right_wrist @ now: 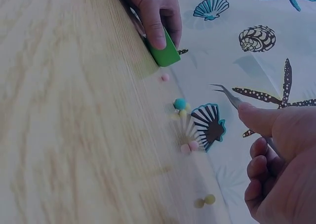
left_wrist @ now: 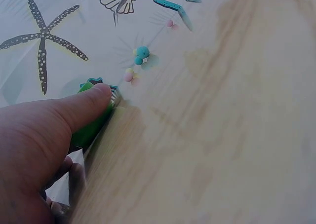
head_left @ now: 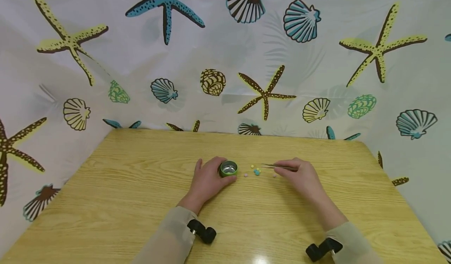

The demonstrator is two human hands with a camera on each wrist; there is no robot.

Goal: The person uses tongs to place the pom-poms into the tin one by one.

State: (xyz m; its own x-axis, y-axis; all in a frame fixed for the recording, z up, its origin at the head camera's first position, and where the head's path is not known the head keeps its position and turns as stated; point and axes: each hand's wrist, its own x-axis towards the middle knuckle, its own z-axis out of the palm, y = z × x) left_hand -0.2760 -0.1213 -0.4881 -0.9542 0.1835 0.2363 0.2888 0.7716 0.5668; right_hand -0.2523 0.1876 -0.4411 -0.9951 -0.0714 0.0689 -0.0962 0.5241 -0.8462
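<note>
My left hand (head_left: pixel 208 182) holds a small round green tin (head_left: pixel 230 174) on the table, thumb on the near side and fingers around the left. Its silvery inside shows in the head view. Between thumb and fingers of my right hand (head_left: pixel 305 178) is a pair of metal tweezers (head_left: pixel 282 166) with bent tips (right_wrist: pixel 217 87), apart and with nothing visible between them. Small beads lie between the hands: blue beads (head_left: pixel 257 172), a yellow bead (head_left: pixel 252 166), a pink bead (head_left: pixel 246 175) near the tin, and another pink bead (right_wrist: pixel 193 145) nearer the right hand.
The wooden table (head_left: pixel 123 201) extends around both hands. A white cloth (head_left: pixel 218 52) printed with starfish and shells hangs behind and at the sides. One more yellowish bead (right_wrist: pixel 210 199) lies apart in the right wrist view. Black camera mounts (head_left: pixel 202 231) sit on both wrists.
</note>
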